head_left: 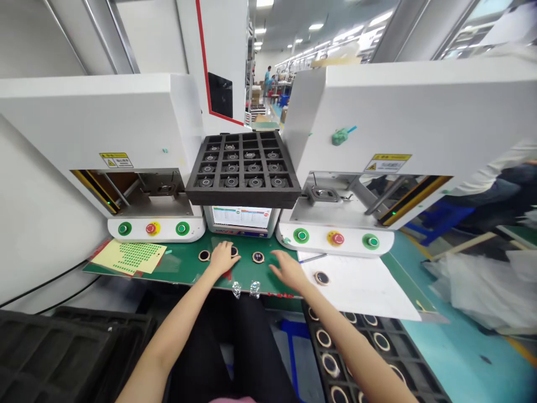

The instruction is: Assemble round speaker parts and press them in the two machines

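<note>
Two bare hands reach over a green desk (184, 267) that sits between two white press machines. The left hand (222, 257) lies palm down with fingers loosely spread, resting over a small ring part (234, 251) that shows only at the edge of the fingers; whether it grips the part cannot be told. Just left of that hand lies another ring part (204, 256), free on the desk. Between the two hands lies a third ring part (258, 257), touched by neither. The right hand (288, 270) is flat and open, fingers apart, hovering or resting on the desk near the edge of a white paper sheet (361, 285); it holds nothing. On that sheet, just right of the right hand, lies a dark round disc with a pale rim (322, 278), and a pen (312, 258) lies at the sheet's upper edge.

Behind the hands, a small screen (241, 217) stands at the back of the desk, and on top of it rests a black foam tray (243, 168) with round parts in its compartments. The left machine (96, 123) and the right machine (403, 112) each carry two green buttons and a red one on the front. A yellow sheet with green dots (130, 257) lies at the desk's left end. A second black tray (377, 352) holding ring parts sits low by the right forearm. Another person's sleeve (495, 170) shows at the far right.
</note>
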`<state>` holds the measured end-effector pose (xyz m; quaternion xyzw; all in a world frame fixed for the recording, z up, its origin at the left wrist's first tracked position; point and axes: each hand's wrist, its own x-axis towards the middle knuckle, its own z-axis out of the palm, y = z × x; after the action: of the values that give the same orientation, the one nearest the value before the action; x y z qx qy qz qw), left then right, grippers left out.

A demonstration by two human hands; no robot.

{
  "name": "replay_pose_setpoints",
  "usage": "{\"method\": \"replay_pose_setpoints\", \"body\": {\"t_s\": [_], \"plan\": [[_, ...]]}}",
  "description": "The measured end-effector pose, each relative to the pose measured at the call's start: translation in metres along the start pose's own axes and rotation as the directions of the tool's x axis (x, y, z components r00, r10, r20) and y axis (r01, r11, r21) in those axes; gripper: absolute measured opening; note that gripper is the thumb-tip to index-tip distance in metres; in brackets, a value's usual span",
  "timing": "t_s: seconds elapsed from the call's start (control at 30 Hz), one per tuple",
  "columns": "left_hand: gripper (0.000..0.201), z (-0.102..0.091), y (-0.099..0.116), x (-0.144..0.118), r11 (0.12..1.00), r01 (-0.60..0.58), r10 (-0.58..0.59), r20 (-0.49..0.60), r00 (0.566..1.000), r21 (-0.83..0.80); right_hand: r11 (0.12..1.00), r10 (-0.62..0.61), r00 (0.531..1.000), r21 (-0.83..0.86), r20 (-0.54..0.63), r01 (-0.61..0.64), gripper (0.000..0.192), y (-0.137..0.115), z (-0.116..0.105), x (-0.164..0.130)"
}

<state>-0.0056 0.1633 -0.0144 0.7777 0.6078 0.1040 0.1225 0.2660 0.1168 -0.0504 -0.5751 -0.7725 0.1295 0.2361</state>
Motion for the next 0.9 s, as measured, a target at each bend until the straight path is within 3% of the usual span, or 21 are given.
{"method": "replay_pose_setpoints", "body": {"t_s": [0.17, 0.27, 0.33, 0.4, 0.47, 0.53, 0.57, 0.63, 0.8, 0.9], "plan": [[0.029, 0.005, 0.024, 0.01, 0.998, 0.068, -0.068, -0.018, 0.998, -0.001, 0.997, 0.076, 0.996, -0.009, 0.051, -0.076, 0.033, -0.041, 0.037, 0.036], [0.024, -0.016, 0.019, 0.002, 0.995, 0.08, -0.087, -0.125, 0.988, -0.059, 0.993, 0.118, 0.992, -0.022, 0.039, -0.117, 0.03, -0.045, 0.043, 0.043], [0.021, -0.042, 0.005, -0.004, 0.988, 0.109, -0.134, -0.261, 0.956, -0.11, 0.992, 0.123, 0.992, -0.024, 0.038, -0.123, 0.028, -0.044, 0.046, 0.045], [0.025, -0.076, -0.019, -0.006, 0.968, 0.188, -0.243, -0.432, 0.868, -0.166, 0.993, 0.113, 0.993, -0.018, 0.045, -0.113, 0.027, -0.042, 0.049, 0.044], [0.034, -0.112, -0.051, 0.0, 0.92, 0.316, -0.391, -0.578, 0.717, -0.23, 0.996, 0.092, 0.994, -0.007, 0.057, -0.092, 0.026, -0.039, 0.052, 0.041], [0.037, -0.141, -0.087, 0.015, 0.856, 0.431, -0.506, -0.642, 0.576, -0.287, 0.998, 0.06, 0.995, 0.009, 0.074, -0.061, 0.025, -0.035, 0.053, 0.037], [0.036, -0.151, -0.105, 0.024, 0.83, 0.469, -0.541, -0.64, 0.545, -0.302, 0.999, 0.039, 0.996, 0.019, 0.083, -0.041, 0.024, -0.032, 0.052, 0.036], [0.033, -0.165, -0.137, 0.047, 0.807, 0.507, -0.575, -0.602, 0.555, -0.303, 0.999, -0.009, 0.995, 0.042, 0.1, 0.005, 0.024, -0.027, 0.051, 0.033], [0.031, -0.183, -0.192, 0.104, 0.861, 0.459, -0.506, -0.478, 0.718, -0.221, 0.988, -0.109, 0.991, 0.117, 0.082, 0.099, 0.023, -0.018, 0.044, 0.03], [0.031, -0.194, -0.212, 0.135, 0.886, 0.431, -0.462, -0.417, 0.783, -0.171, 0.981, -0.13, 0.991, 0.153, 0.04, 0.123, 0.024, -0.018, 0.044, 0.031]]}}
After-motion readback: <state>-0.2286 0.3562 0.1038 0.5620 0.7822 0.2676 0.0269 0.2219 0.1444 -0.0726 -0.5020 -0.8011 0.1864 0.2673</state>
